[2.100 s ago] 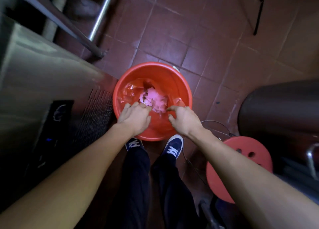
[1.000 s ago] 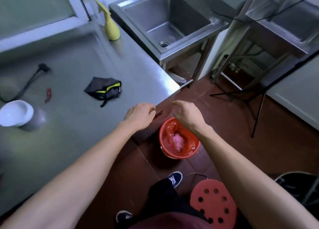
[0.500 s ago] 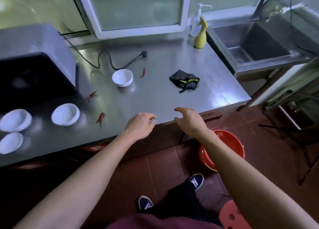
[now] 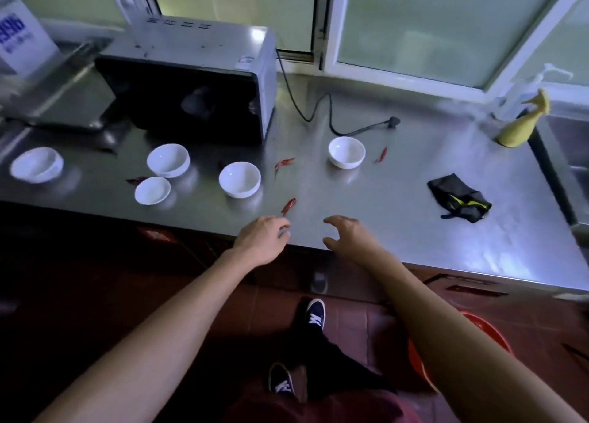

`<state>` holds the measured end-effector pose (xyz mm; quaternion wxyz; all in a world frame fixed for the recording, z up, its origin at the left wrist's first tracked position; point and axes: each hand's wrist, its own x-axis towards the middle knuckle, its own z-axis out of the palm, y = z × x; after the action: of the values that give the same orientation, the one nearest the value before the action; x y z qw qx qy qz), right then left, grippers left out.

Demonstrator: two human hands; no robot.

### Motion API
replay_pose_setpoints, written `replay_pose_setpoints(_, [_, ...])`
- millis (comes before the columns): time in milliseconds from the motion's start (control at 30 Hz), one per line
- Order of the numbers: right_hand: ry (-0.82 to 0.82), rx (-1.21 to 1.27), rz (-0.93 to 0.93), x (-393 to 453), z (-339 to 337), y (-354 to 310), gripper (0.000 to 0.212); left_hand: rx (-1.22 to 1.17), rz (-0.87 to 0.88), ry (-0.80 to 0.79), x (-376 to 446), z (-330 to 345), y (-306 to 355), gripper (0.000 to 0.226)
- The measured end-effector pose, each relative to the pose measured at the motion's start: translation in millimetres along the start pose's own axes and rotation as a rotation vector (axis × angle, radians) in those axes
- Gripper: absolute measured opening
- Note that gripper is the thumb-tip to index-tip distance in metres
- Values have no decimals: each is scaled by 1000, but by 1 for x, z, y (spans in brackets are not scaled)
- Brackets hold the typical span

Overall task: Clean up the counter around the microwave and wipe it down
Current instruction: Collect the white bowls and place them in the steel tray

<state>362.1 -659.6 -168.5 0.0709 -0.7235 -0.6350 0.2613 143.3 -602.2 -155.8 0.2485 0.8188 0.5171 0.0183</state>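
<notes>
Fingers of the left hand (image 4: 259, 242) curl loosely and those of the right hand (image 4: 347, 233) spread, both empty, at frame centre. Just above, the red chili (image 4: 288, 206) on the counter (image 4: 398, 206) looks light and brittle; pinch its middle.

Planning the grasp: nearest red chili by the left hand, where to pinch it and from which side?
Pinch the red chili across its thicker upper body, coming from above with the left hand. It lies flat on the counter, tilted, thin end toward the hand, with bare steel around it.
</notes>
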Motion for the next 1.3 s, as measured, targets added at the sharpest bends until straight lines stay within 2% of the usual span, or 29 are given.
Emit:
replay_pose_setpoints(200, [-40, -22, -70, 67, -2, -12, 53, -8, -76, 30, 38, -13, -40, 35])
replay_pose_setpoints(400, [-68, -52, -90, 139, -19, -1, 51, 75, -94, 85, 106, -21, -72, 50])
replay_pose_setpoints(567, [-72, -37, -116, 187, -27, 6, 48, 234, -225, 3, 160, -25, -91, 74])
replay_pose_setpoints(700, [-78, -27, -160, 216, -29, 6, 46, 232, -314, -42, 185, -22, -105, 97])
replay_pose_setpoints(867, [-85, 3, -205, 240, -32, 6, 45, 215, -380, -138, 203, -18, -112, 110])
replay_pose_setpoints(1067, [-82, -21, -218, 257, -41, 8, 46, 250, -362, -143, 217, -20, -113, 107])
replay_pose_setpoints(1300, [-22, -128, -157, 272, -61, 31, 51, 205, -185, -87, 254, -32, -61, 101])
